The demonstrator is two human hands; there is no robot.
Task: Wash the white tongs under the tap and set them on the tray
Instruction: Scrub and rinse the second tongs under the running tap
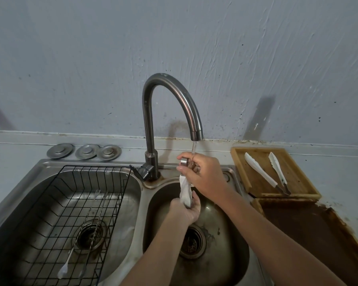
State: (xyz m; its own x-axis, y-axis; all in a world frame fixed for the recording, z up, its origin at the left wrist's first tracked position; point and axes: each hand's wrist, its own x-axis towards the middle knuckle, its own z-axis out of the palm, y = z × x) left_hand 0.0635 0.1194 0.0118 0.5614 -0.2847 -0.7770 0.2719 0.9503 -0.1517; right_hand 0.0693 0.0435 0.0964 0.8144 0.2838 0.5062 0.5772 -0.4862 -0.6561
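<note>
The right hand (pixel 203 172) gripped the tongs (pixel 185 194) by their metal end under the tap (pixel 195 129) so water ran down them, the left hand (pixel 186 211) closed around the tips, with the tray (pixel 256 193) waiting at three o'clock.

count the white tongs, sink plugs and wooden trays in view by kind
white tongs: 3, one in the hands, two on the tray
round metal sink plugs: 3
wooden trays: 1
total: 7
</note>
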